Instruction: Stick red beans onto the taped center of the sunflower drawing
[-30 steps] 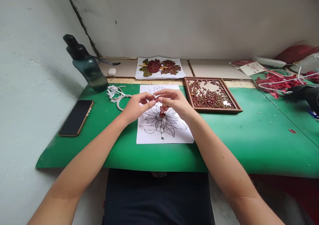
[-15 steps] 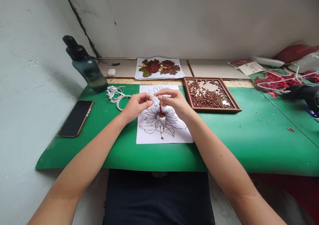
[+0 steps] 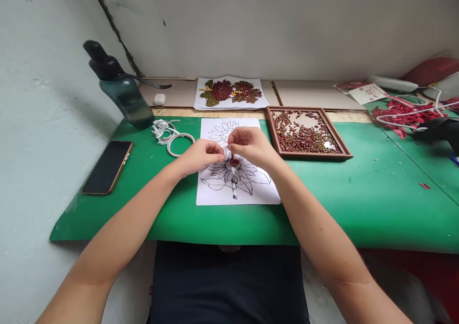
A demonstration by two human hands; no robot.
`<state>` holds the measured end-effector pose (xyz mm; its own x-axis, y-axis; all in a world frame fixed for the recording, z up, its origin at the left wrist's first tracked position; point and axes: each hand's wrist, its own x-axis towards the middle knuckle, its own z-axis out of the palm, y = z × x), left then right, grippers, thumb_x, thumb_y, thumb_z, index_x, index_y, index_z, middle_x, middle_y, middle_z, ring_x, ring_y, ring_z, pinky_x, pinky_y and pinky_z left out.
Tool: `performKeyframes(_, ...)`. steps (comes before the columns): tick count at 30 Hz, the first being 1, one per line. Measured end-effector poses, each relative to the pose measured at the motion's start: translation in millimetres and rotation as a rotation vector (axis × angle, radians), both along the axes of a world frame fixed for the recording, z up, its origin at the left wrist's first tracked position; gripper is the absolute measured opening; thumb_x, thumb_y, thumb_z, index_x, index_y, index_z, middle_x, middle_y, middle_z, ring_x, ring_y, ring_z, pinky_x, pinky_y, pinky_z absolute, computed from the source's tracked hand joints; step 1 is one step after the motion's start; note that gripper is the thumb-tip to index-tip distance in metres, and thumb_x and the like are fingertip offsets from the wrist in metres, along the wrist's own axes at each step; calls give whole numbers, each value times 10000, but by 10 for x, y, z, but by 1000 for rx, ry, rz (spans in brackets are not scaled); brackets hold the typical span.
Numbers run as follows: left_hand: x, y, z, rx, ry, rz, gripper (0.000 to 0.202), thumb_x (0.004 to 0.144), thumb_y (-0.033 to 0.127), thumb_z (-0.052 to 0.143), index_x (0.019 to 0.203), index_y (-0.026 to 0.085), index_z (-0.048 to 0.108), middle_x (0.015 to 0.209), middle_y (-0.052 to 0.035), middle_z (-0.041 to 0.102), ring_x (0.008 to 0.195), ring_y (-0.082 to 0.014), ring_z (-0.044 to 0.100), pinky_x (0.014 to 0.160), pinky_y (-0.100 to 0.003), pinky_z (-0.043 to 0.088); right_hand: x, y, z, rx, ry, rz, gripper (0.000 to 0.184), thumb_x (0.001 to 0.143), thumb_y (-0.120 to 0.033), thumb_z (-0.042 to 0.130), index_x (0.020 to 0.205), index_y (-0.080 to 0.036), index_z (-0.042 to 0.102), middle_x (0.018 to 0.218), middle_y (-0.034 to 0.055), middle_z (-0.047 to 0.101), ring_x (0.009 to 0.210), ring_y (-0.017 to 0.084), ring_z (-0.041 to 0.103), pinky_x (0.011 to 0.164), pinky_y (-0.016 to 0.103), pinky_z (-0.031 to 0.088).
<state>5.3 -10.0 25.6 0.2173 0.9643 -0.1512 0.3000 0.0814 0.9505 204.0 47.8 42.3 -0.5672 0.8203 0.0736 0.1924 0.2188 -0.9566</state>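
My left hand (image 3: 203, 155) is closed, thumb and finger pinched at a small strip of white tape (image 3: 225, 150). From the other side my right hand (image 3: 251, 145) pinches at the same strip, its fingertips almost meeting those of the left. Both are just above a white sheet (image 3: 215, 197) with sunflowers drawn in black line. Dark red beans (image 3: 234, 162) cluster at the centre of the lower flower. The upper flower is partly covered by my right hand.
Right of the sheet stands a brown-framed tray (image 3: 315, 157) of red and green beans. Tape rolls (image 3: 181, 144), a phone (image 3: 107, 167) and a dark bottle (image 3: 125, 99) are on the left. Behind lies a finished bean picture (image 3: 229, 94); red scraps (image 3: 409, 118) lie far right.
My hands have come closer together and slightly lower over the sheet. The white strip now shows between their fingertips. The view has shifted a little.
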Motion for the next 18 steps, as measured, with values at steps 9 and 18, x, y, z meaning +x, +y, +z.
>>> performKeyframes(9, -13, 24, -68, 9, 9, 14, 133, 786, 293, 754, 823, 168, 730, 797, -28, 711, 719, -141, 608, 667, -272, 437, 1, 6, -4, -22, 14, 54, 91, 735, -126, 676, 781, -177, 617, 728, -4, 614, 668, 128, 570, 611, 285, 442)
performKeyframes(18, -37, 36, -64, 19, -18, 53, 178, 776, 322, 785, 840, 161, 739, 832, -43, 725, 764, -158, 630, 713, -291, 454, 3, 26, 2, 134, -111, -2, 89, 825, -239, 712, 880, -169, 722, 817, 22, 676, 717, 139, 544, 660, 310, 416)
